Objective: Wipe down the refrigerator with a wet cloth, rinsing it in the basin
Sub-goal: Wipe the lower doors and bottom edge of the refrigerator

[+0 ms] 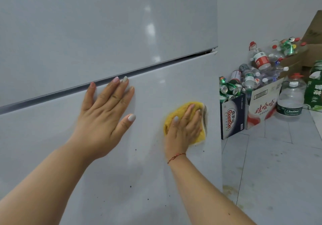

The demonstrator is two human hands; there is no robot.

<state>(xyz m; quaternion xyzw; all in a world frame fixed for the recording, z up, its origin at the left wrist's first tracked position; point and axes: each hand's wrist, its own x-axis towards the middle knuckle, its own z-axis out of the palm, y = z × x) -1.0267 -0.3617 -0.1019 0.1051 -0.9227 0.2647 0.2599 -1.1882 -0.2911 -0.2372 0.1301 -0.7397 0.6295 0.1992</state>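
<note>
A pale grey refrigerator (104,33) fills the left and middle of the view, with a dark seam between its upper and lower doors. My left hand (106,109) lies flat and spread on the lower door just under the seam, holding nothing. My right hand (184,129) presses a folded yellow cloth (183,109) against the lower door near its right edge. Small dark specks dot the door below both hands. No basin is in view.
Right of the fridge, on the tiled floor (271,172), stand a dark box of green cans (232,116), a white carton of empty plastic bottles (264,103), a large water jug (291,99) and brown cardboard (313,50). A yellowish stain marks the floor by the fridge corner.
</note>
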